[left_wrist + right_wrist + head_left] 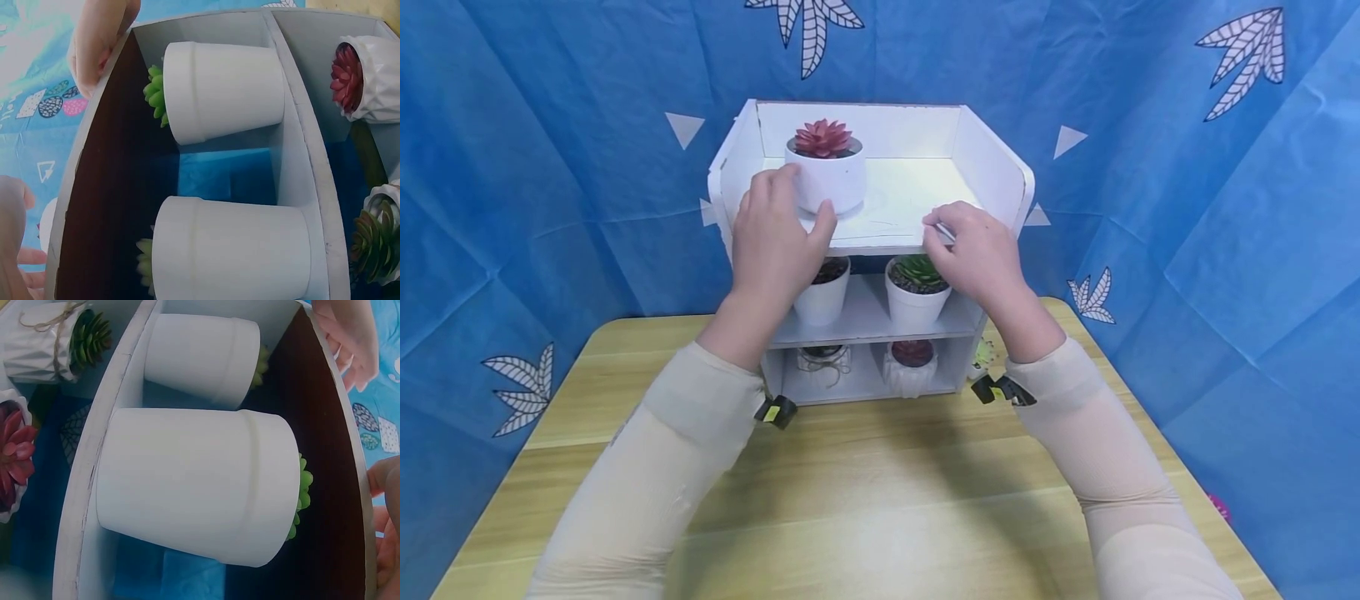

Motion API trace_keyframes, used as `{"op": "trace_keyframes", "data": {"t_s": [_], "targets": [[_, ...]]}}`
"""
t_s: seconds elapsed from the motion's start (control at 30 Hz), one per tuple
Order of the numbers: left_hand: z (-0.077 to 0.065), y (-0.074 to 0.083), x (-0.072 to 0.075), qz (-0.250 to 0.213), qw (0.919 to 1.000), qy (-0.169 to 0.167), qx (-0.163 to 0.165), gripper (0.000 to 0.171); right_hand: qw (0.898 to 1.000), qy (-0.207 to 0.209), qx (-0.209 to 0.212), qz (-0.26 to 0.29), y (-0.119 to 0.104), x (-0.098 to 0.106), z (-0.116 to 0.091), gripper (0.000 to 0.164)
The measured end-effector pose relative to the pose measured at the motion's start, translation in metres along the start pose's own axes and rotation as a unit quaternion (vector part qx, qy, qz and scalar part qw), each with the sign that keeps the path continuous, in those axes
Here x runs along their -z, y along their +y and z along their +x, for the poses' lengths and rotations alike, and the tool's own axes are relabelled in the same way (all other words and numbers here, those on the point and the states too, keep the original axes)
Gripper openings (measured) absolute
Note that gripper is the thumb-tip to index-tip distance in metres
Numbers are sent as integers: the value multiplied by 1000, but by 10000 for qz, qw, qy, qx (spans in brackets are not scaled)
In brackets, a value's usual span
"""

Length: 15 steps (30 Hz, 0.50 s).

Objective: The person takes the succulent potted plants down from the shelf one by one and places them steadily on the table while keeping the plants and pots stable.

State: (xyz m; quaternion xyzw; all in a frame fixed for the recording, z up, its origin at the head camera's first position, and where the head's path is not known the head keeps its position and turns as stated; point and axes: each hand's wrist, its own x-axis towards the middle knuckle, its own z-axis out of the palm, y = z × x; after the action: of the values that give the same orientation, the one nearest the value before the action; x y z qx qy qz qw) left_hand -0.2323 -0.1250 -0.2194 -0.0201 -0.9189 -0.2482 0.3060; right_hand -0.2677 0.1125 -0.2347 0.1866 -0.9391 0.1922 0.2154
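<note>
A white round pot with a red succulent [826, 179] stands at the left of the top shelf [902, 187] of a small white rack. My left hand [775, 229] is at its near left side, index fingertip overlapping the pot's side and thumb spread in front of its base. In the left wrist view this pot [46, 222] shows only as a sliver behind the left hand [15, 240]. My right hand [976, 250] is at the shelf's front right edge with loosely bent fingers; no object shows in it. The right wrist view shows this hand [389, 512] beside the board's edge.
Two white pots with green succulents, left [822, 296] and right [916, 296], stand on the middle shelf. Below are a twine-tied pot [824, 360] and a pot with a red succulent [912, 367]. A small yellow-green plant [983, 354] is right of the rack on the wooden table [880, 500].
</note>
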Motion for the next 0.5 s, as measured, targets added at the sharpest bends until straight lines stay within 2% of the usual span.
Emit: {"op": "trace_keyframes", "data": {"t_s": [0.3,0.5], "targets": [[15,2,-2,58,9981,-331,507,86,10000,47,-11,-9,1,0,0,40],[24,6,-1,171,9960,-528,695,96,9999,87,53,-11,1,0,-1,40]]}}
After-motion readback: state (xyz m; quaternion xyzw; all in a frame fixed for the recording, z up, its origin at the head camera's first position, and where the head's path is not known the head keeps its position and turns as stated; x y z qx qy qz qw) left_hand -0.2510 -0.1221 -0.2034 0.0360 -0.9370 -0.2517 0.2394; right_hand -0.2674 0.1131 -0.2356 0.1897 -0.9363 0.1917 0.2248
